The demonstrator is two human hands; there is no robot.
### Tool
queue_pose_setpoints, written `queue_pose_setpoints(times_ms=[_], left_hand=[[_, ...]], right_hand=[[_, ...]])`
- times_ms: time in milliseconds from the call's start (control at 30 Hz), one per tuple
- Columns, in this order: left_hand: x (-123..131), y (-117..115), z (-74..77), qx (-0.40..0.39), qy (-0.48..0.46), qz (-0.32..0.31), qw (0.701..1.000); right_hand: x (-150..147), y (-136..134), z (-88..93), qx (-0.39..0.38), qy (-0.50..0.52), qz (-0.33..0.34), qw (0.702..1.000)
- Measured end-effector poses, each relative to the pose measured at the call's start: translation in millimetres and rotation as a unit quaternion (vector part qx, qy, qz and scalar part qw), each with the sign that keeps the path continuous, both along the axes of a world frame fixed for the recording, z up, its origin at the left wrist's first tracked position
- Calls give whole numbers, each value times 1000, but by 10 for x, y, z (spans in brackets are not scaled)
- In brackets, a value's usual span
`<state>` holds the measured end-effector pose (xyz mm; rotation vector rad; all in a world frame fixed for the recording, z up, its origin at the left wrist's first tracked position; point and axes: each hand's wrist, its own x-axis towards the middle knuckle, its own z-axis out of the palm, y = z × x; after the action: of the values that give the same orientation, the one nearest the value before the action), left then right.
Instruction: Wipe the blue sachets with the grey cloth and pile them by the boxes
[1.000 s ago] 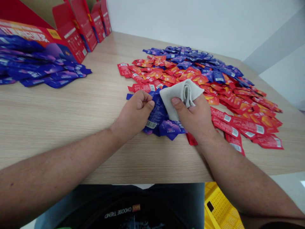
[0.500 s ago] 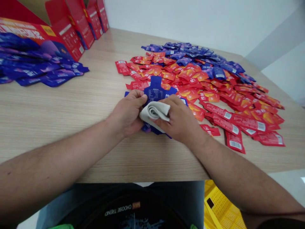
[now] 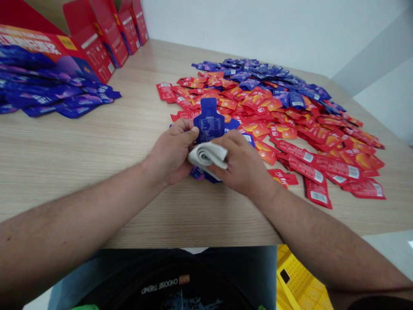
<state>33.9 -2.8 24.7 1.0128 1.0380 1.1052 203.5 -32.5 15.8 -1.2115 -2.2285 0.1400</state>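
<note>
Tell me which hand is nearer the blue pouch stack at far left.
Left. The left hand, holding a blue pouch, is right of the stack; the right hand, holding the folded white cloth, is farther right, beyond the left one.

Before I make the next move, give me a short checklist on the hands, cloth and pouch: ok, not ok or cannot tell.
1. Left hand gripping the blue pouch: ok, thumb at its left edge.
2. Right hand holding the cloth: ok, cloth folded over.
3. Cloth in front of the pouch's lower part: ok.
4. Pouch's whole printed face visible: not ok, the cloth hides the lower part.
5. Pouch's back dry and clean: cannot tell, it faces away.
6. Other pouches well apart from the hands: not ok, red pouches lie close by.
</note>
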Motion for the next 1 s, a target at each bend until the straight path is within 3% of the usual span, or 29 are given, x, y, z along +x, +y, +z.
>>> queue_pose_setpoints(times_ms=[100, 200, 267, 433, 533, 600, 700, 800, 900, 1000], left_hand=[[7, 14, 25, 11, -28, 18, 999], [2, 19, 32, -29, -36, 18, 999], [3, 9, 2, -56, -47, 1, 997], [49, -65, -141, -65, -43, -103, 992], [19, -76, -137, 7, 18, -146, 989], [-79, -46, -57, 64, 43, -149, 986], [-387, 14, 135, 151, 87, -128, 976], [-901, 59, 272, 219, 195, -79, 953], [-1562, 114, 258, 259, 283, 18, 923], [-2251, 148, 163, 269, 404, 128, 865]], right_hand=[[27, 25, 1, 47, 55, -24, 997], [18, 29, -9, 11, 29, 46, 998], [46, 59, -17, 7, 19, 51, 998], [360, 288, -15, 81, 132, -156, 976], [509, 399, 15, 20, 238, -250, 938], [532, 414, 51, -28, 242, -284, 927], [496, 368, 122, -54, 201, -304, 930], [435, 315, 177, -71, 192, -327, 923], [392, 303, 186, -71, 177, -329, 925], [392, 327, 155, -74, 163, -313, 933]])
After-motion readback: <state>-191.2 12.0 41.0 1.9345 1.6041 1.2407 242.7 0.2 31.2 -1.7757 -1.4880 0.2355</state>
